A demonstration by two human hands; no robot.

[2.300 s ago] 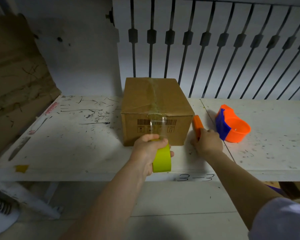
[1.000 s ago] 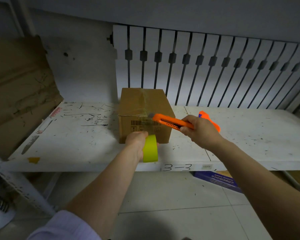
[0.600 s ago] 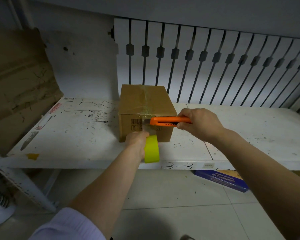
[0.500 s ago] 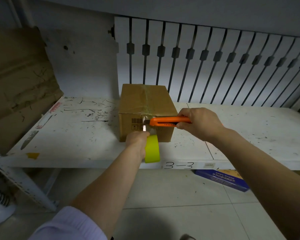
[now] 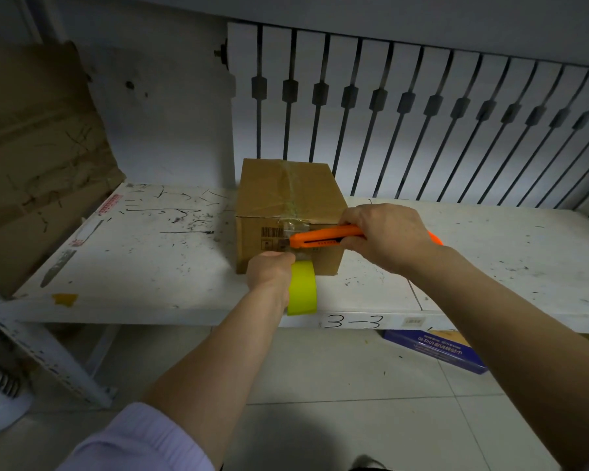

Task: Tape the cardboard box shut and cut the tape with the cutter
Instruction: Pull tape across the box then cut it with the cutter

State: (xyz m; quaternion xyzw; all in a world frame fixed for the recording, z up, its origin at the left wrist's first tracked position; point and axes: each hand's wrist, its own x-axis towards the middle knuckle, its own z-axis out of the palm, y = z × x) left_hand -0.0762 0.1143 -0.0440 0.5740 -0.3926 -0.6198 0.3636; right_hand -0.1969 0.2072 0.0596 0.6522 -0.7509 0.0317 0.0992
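Observation:
A brown cardboard box (image 5: 269, 195) stands on the white shelf (image 5: 157, 266), with clear tape running along its top seam and down its front face. My left hand (image 5: 269, 271) grips a yellow-green tape roll (image 5: 302, 287) below the box's front, holding the tape strip taut. My right hand (image 5: 385, 234) holds an orange cutter (image 5: 323, 239) level across the box's front. Its tip meets the taut tape just above my left hand.
An orange tape dispenser (image 5: 435, 237) peeks out behind my right wrist. Flattened cardboard (image 5: 38, 158) leans at the left. A slatted white panel (image 5: 422, 130) backs the shelf. A blue box (image 5: 436, 351) lies on the tiled floor under the shelf.
My right hand picked the orange cutter up off the shelf, swung it left to the box's front and brought its tip onto the tape. My left hand keeps holding the roll.

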